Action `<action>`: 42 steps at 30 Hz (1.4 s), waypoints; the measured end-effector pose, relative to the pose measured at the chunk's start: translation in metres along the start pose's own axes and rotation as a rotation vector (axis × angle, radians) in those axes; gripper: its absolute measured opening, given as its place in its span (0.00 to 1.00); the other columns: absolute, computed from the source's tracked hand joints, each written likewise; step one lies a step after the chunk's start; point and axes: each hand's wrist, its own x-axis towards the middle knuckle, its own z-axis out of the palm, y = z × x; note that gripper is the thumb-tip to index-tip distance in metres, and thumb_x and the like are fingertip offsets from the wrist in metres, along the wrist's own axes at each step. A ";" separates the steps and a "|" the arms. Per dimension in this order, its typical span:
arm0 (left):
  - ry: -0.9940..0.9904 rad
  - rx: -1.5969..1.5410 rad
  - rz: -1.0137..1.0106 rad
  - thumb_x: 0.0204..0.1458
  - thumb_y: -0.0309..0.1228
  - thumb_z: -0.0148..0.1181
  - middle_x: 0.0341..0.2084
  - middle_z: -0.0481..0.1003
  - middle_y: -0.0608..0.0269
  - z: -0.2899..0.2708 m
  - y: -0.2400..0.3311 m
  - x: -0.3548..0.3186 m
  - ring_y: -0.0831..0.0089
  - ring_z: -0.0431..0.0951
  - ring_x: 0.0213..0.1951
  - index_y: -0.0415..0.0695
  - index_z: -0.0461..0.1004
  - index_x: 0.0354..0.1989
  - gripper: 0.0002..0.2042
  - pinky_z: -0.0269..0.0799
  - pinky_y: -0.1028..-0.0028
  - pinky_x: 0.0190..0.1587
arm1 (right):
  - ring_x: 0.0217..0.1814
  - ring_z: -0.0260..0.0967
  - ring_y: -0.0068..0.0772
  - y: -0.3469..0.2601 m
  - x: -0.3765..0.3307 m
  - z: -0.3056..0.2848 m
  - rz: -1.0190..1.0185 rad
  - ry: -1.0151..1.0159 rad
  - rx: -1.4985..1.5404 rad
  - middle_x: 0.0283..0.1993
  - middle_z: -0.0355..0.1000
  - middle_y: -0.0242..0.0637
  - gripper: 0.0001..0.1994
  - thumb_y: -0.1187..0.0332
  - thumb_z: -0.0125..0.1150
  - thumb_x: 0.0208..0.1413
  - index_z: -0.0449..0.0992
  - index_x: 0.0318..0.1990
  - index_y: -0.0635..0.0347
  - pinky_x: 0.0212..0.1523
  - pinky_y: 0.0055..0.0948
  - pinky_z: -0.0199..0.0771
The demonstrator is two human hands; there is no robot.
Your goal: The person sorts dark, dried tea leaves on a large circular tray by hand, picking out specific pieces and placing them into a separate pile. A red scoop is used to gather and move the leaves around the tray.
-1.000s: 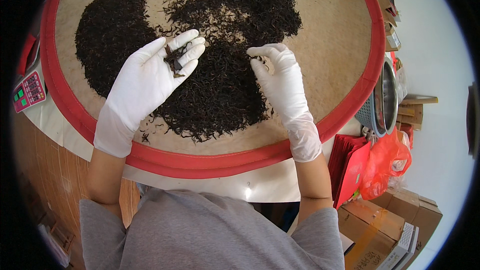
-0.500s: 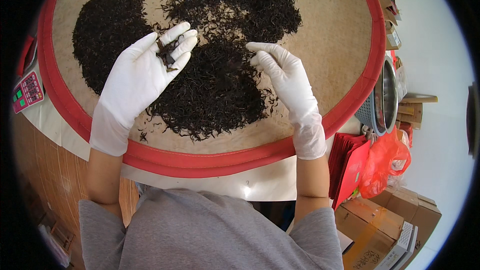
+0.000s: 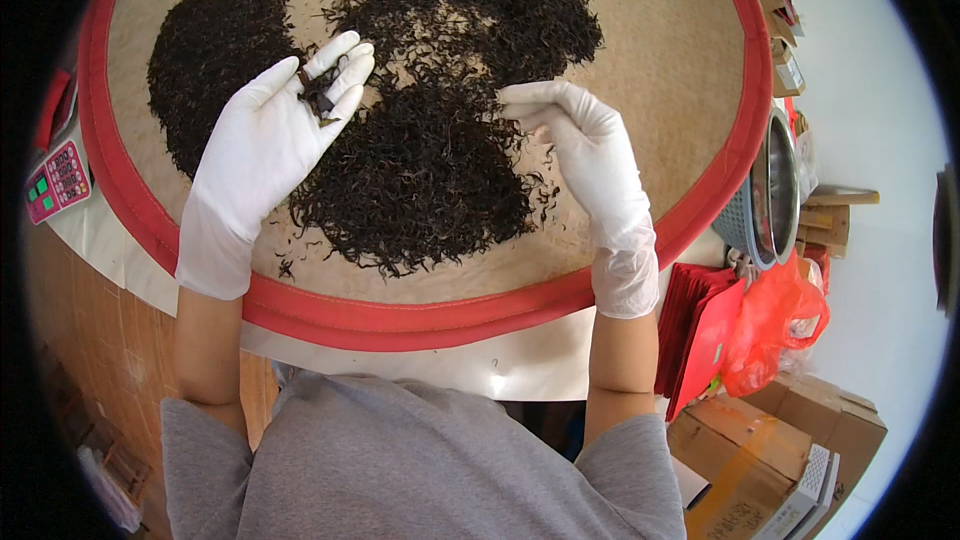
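Observation:
Both hands wear white gloves over a round tan mat [image 3: 660, 90] with a red rim. Cupped palm-up, my left hand [image 3: 255, 140] holds a few dark dried tea leaves [image 3: 318, 100] at its curled fingers. My right hand [image 3: 590, 155] is bent, with thumb and fingertips drawn together at the right edge of the near tea leaf pile [image 3: 420, 180]; anything between the fingertips is too small to make out. A second heap of tea leaves [image 3: 215, 50] lies at the left, partly behind my left hand. A third, looser tea leaf heap [image 3: 530, 15] spreads across the far side.
Left of the mat sits a pink scale [image 3: 60, 182]. To the right are metal and plastic basins [image 3: 775, 190], red folders [image 3: 700, 335], a red plastic bag [image 3: 765, 330] and cardboard boxes [image 3: 745, 440]. The white table edge [image 3: 500, 360] runs in front of my body.
My left hand has shifted slightly left and away from me, still cupping the leaves. My right hand has moved a little to the right, its fingertips still together.

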 end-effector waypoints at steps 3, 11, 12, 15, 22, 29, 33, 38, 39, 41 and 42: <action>0.014 -0.033 0.000 0.67 0.28 0.37 0.67 0.58 0.44 0.000 0.003 0.000 0.61 0.59 0.68 0.29 0.51 0.69 0.24 0.57 0.65 0.69 | 0.43 0.78 0.45 0.023 -0.007 -0.014 0.117 0.050 -0.597 0.40 0.79 0.50 0.14 0.76 0.47 0.58 0.79 0.45 0.60 0.47 0.38 0.76; 0.025 -0.047 0.019 0.67 0.27 0.37 0.67 0.56 0.39 0.006 0.002 0.002 0.57 0.60 0.67 0.27 0.49 0.68 0.24 0.57 0.63 0.69 | 0.43 0.77 0.50 0.026 -0.027 0.012 0.340 -0.196 -0.390 0.39 0.78 0.54 0.14 0.64 0.47 0.62 0.75 0.48 0.59 0.49 0.43 0.75; 0.017 -0.057 0.017 0.67 0.27 0.37 0.67 0.56 0.39 0.005 0.003 0.002 0.57 0.60 0.68 0.27 0.50 0.68 0.24 0.57 0.63 0.70 | 0.41 0.78 0.45 0.023 -0.026 0.015 0.410 -0.213 -0.244 0.40 0.78 0.52 0.13 0.65 0.48 0.62 0.75 0.48 0.59 0.46 0.39 0.76; 0.047 -0.065 0.008 0.67 0.26 0.35 0.68 0.55 0.46 0.010 0.004 -0.001 0.61 0.57 0.70 0.30 0.50 0.70 0.23 0.55 0.64 0.71 | 0.44 0.73 0.26 -0.002 -0.021 0.006 0.387 -0.315 0.064 0.47 0.76 0.39 0.13 0.72 0.48 0.62 0.73 0.52 0.60 0.48 0.26 0.74; 0.032 -0.063 0.038 0.67 0.26 0.34 0.67 0.55 0.43 0.003 0.009 0.001 0.59 0.57 0.69 0.29 0.50 0.69 0.23 0.56 0.63 0.70 | 0.54 0.72 0.29 -0.001 -0.015 0.013 0.059 -0.177 0.348 0.55 0.73 0.41 0.19 0.79 0.45 0.61 0.70 0.59 0.63 0.54 0.28 0.72; 0.034 -0.066 0.079 0.67 0.26 0.34 0.66 0.56 0.39 0.002 0.013 0.002 0.57 0.60 0.67 0.25 0.51 0.67 0.23 0.57 0.62 0.70 | 0.34 0.77 0.40 0.030 -0.023 0.013 0.134 -0.006 -0.635 0.33 0.78 0.45 0.11 0.75 0.49 0.57 0.79 0.41 0.59 0.40 0.35 0.76; -0.010 -0.046 0.069 0.67 0.26 0.34 0.66 0.56 0.39 -0.005 0.017 0.003 0.57 0.59 0.68 0.25 0.50 0.67 0.23 0.56 0.62 0.70 | 0.35 0.76 0.52 0.020 -0.032 0.018 0.243 -0.242 -0.730 0.32 0.77 0.50 0.09 0.73 0.49 0.55 0.78 0.36 0.60 0.42 0.42 0.75; 0.015 -0.052 0.058 0.66 0.25 0.35 0.67 0.56 0.40 -0.006 0.029 0.002 0.57 0.58 0.68 0.25 0.50 0.67 0.23 0.56 0.62 0.70 | 0.35 0.77 0.49 0.016 -0.058 0.041 0.102 -0.484 -0.325 0.31 0.76 0.52 0.11 0.71 0.52 0.56 0.77 0.44 0.62 0.40 0.38 0.75; 0.043 -0.051 0.073 0.66 0.25 0.36 0.67 0.56 0.40 -0.005 0.032 0.002 0.57 0.58 0.69 0.26 0.50 0.67 0.23 0.56 0.62 0.70 | 0.35 0.77 0.48 0.014 -0.060 0.044 0.148 -0.548 -0.274 0.30 0.76 0.51 0.11 0.72 0.52 0.57 0.76 0.45 0.63 0.40 0.38 0.75; 0.048 0.011 0.074 0.65 0.24 0.37 0.67 0.56 0.41 -0.007 0.042 0.005 0.56 0.57 0.69 0.26 0.51 0.67 0.23 0.55 0.63 0.70 | 0.33 0.76 0.50 0.008 -0.070 0.051 0.101 -0.500 -0.243 0.30 0.76 0.51 0.10 0.73 0.52 0.58 0.76 0.45 0.64 0.38 0.39 0.74; 0.049 0.042 0.074 0.65 0.24 0.37 0.67 0.56 0.41 -0.009 0.048 0.007 0.56 0.57 0.69 0.26 0.51 0.67 0.23 0.55 0.63 0.70 | 0.32 0.76 0.50 0.005 -0.076 0.054 0.071 -0.459 -0.250 0.30 0.76 0.51 0.10 0.73 0.52 0.58 0.75 0.44 0.65 0.37 0.39 0.75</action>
